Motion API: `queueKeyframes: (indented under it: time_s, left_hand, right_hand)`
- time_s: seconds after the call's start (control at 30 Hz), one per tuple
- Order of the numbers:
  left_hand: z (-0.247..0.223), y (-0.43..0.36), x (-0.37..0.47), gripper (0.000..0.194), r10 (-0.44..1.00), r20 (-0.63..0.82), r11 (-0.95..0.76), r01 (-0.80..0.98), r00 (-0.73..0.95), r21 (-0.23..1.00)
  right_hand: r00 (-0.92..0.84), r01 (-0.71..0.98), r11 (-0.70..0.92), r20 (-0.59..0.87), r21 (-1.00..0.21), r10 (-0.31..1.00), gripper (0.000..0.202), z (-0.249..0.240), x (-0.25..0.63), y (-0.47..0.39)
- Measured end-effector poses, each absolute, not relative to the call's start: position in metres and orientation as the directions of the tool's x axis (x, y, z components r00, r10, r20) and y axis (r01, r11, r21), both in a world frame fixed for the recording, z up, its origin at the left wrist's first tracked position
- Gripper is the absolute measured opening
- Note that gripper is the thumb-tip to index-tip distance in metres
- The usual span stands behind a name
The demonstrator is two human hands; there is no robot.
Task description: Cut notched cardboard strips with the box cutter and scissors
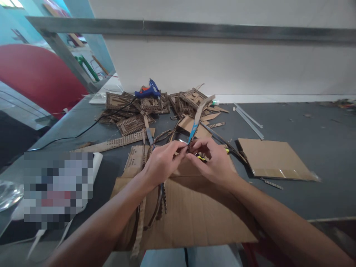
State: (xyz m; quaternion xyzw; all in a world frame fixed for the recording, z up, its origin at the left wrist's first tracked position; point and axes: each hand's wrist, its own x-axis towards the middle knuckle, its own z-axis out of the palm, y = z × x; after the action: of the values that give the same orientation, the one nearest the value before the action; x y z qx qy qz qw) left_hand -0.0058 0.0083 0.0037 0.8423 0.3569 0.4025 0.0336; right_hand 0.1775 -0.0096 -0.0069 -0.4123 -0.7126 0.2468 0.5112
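Both hands meet over a large cardboard sheet point(194, 211). My left hand point(167, 159) pinches the lower end of a curved cardboard strip point(198, 115) with a blue patch. My right hand point(211, 159) is closed at the same end, its thumb and fingertips touching the strip. The strip rises upright and bends to the right at its top. Partly behind the right fingers lies a yellow and black tool point(201, 157). More thin corrugated strips point(161, 200) hang and lie beside my left hand and wrist.
Framed cardboard pieces point(133, 124) are piled at the back, with a blue glue gun point(150, 91) on top. A flat cardboard piece point(275, 157) lies right. White strips point(249, 120) lie behind it. A pixelated device with white cables is at left.
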Motion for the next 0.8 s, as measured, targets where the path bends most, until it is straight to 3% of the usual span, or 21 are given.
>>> queueKeyframes:
  time_s: [0.1,0.17,0.4,0.8]
  left_hand:
    - [0.0007,0.0083,-0.0062,0.012,0.625,0.647,-0.752,0.559,0.436,0.35]
    - [-0.0012,0.0086,-0.0057,0.013,0.607,0.659,-0.771,0.527,0.444,0.356]
    - [-0.0008,0.01,-0.0051,0.009,0.583,0.671,-0.792,0.507,0.459,0.341]
    - [0.0049,0.0093,-0.0071,0.007,0.557,0.68,-0.802,0.522,0.477,0.291]
  right_hand:
    - [-0.051,0.203,0.453,0.453,-0.868,0.89,0.035,-0.0081,0.1768,-0.0099]
    - [-0.025,0.189,0.446,0.45,-0.875,0.893,0.033,-0.0094,0.1776,-0.0094]
    - [-0.096,0.379,0.548,0.557,-0.746,0.825,0.015,-0.0104,0.1803,-0.0084]
    - [-0.133,0.462,0.616,0.637,-0.638,0.759,0.016,-0.0077,0.1805,-0.0096]
